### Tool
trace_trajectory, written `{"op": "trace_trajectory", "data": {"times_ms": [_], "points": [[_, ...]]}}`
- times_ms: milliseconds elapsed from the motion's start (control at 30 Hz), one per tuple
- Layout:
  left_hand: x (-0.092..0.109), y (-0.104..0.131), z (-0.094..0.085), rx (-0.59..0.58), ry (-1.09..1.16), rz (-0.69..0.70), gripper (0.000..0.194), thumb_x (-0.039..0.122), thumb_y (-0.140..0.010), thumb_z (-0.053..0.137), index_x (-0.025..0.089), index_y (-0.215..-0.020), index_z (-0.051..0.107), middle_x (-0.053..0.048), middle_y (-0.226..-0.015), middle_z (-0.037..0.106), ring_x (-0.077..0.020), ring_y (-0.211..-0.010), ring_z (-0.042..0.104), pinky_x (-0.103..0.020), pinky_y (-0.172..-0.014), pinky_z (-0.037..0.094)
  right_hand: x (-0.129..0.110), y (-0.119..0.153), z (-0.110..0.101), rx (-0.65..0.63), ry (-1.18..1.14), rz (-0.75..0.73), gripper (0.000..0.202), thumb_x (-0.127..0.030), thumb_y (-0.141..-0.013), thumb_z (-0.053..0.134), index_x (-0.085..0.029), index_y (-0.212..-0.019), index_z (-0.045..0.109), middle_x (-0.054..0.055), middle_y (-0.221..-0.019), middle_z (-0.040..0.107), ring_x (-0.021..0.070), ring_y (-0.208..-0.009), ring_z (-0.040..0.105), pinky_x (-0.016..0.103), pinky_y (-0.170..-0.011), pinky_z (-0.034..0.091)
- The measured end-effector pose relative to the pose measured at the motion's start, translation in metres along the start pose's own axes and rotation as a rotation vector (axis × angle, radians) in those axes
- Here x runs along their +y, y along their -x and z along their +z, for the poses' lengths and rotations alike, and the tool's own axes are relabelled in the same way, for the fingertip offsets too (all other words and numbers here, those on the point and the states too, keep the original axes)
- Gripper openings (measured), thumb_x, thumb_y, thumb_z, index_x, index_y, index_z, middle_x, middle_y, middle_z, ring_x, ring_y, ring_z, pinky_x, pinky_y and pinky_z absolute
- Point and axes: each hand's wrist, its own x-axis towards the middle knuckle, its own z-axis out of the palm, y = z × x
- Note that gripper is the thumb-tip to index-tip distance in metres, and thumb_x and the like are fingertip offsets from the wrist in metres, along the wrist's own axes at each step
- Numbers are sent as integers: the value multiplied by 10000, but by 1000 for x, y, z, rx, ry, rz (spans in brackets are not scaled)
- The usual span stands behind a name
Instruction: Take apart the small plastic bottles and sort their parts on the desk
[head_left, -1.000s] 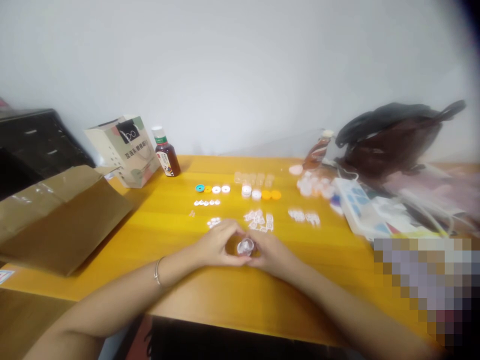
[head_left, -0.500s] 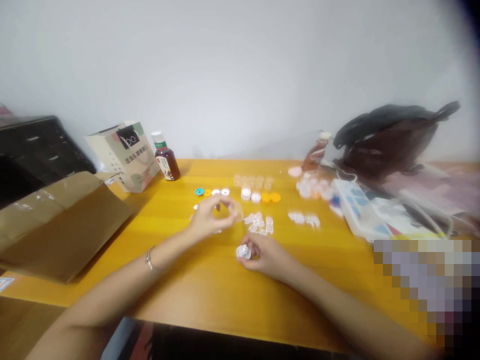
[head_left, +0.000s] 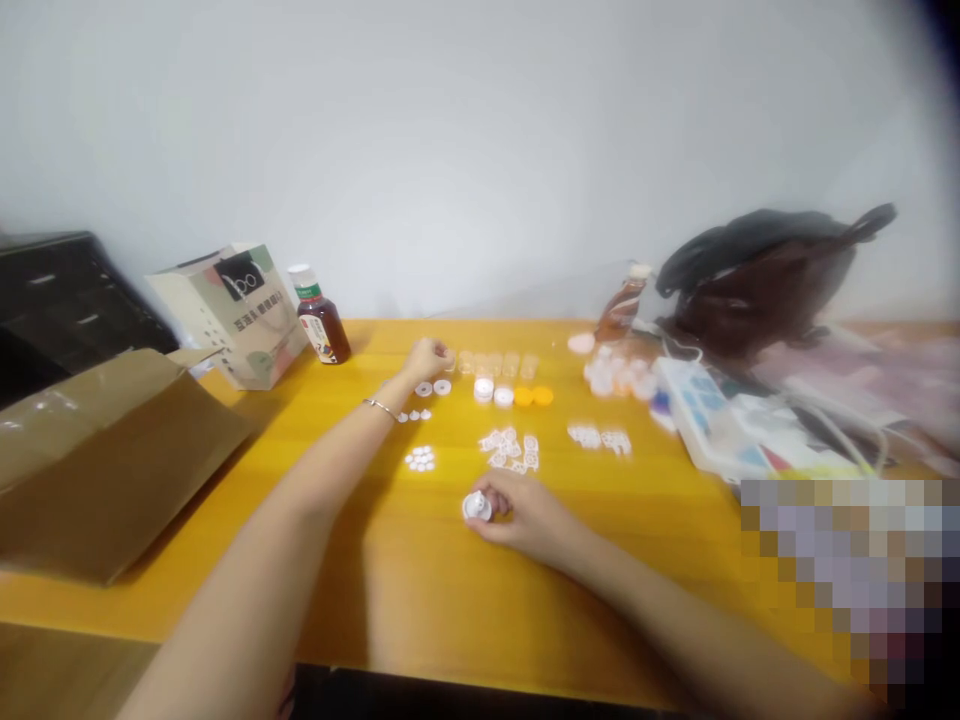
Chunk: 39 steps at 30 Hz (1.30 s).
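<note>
My left hand (head_left: 430, 358) reaches to the far part of the table, its fingers closed on a small clear plastic cup (head_left: 450, 363) that they partly cover. That cup is at the left end of a row of similar clear cups (head_left: 493, 365). Near the front, my right hand (head_left: 517, 505) grips a small round white plastic part (head_left: 477, 507) with a raised centre, between thumb and fingers. Between the hands lie flat white cut-out pieces (head_left: 510, 448), small white discs (head_left: 421, 459) and white rings (head_left: 433, 388). White lids (head_left: 484, 390) and orange lids (head_left: 533, 397) sit before the cups.
At left stand a cardboard box (head_left: 112, 460), a paper bag (head_left: 244, 315) and a dark drink bottle (head_left: 322, 318). To the right are another bottle (head_left: 622, 305), a pile of pale caps (head_left: 621, 374), a white power strip (head_left: 694, 415) and a dark bag (head_left: 772, 265).
My left hand has moved away from me with the clear cup, from above the table's middle to the row's left end. My right hand still holds the white part in nearly the same place.
</note>
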Motion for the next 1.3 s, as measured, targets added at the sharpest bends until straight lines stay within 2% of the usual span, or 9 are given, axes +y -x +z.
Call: {"op": "trace_trajectory", "data": {"times_ms": [167, 333, 500, 567, 633, 700, 800, 1067, 1300], "points": [[-5, -2, 3, -23, 11, 11, 216, 250, -627, 620, 121, -801, 617, -75, -807, 657, -176, -748, 596, -263, -695, 455, 1, 0, 0, -2, -4, -10, 106, -243, -700, 599, -187, -778, 553, -9, -689, 554, 113, -624, 505, 217, -576, 389], [-3, 5, -1, 21, 51, 19, 385, 299, -658, 622, 91, -977, 570, -121, -932, 636, -190, -829, 596, -284, -746, 461, 0, -1, -1, -5, 10, -3, 101, -248, -703, 597, -183, -769, 557, -10, -676, 546, 110, -611, 491, 215, -564, 379], [14, 50, -21, 57, 100, 96, 310, 316, -763, 524, 126, -1006, 552, -89, -993, 618, -163, -917, 573, -257, -785, 448, -1, -1, -2, -15, 12, -4, 92, -250, -711, 594, -177, -756, 561, -15, -659, 527, 104, -603, 475, 210, -555, 365], [23, 84, -32, -25, 129, 222, 263, 285, -773, 508, 156, -996, 560, -58, -969, 620, -151, -882, 573, -253, -760, 448, 0, -2, -1, -19, 8, 4, 98, -263, -715, 597, -179, -753, 562, -29, -622, 501, 97, -571, 455, 204, -531, 349], [32, 120, -44, -278, 103, 396, 231, 257, -761, 514, 165, -964, 574, -43, -908, 614, -140, -808, 564, -258, -727, 445, 2, -2, 0, -24, -4, 13, 108, -273, -717, 602, -179, -757, 565, -40, -589, 477, 92, -542, 435, 200, -508, 333], [39, 153, -53, -536, 72, 464, 313, 270, -734, 548, 179, -1034, 544, -34, -889, 595, -134, -757, 547, -256, -682, 443, 5, -3, 1, -26, -31, 13, 119, -279, -718, 606, -178, -766, 568, -41, -586, 480, 90, -535, 432, 198, -499, 331], [46, 186, -55, -656, 87, 490, 382, 320, -689, 615, 181, -1032, 522, -43, -892, 572, -148, -786, 529, -266, -706, 431, 6, -4, 2, -18, -75, 21, 143, -302, -723, 611, -176, -778, 572, -37, -594, 491, 88, -530, 435, 198, -495, 339], [37, 210, -17, -450, 115, 341, 248, 336, -692, 609, 178, -817, 464, 3, -765, 510, -123, -672, 470, -232, -592, 371, 0, -1, -3, -55, -94, -19, 133, -280, -754, 568, -181, -842, 552, -9, -703, 544, 106, -627, 487, 219, -579, 394], [37, 215, -9, -355, 131, 331, 246, 306, -657, 630, 179, -733, 433, 27, -689, 477, -110, -626, 436, -213, -561, 334, -2, -1, 0, -28, -42, 55, 119, -292, -779, 532, -186, -771, 478, -23, -662, 518, 102, -585, 463, 219, -543, 370]]}}
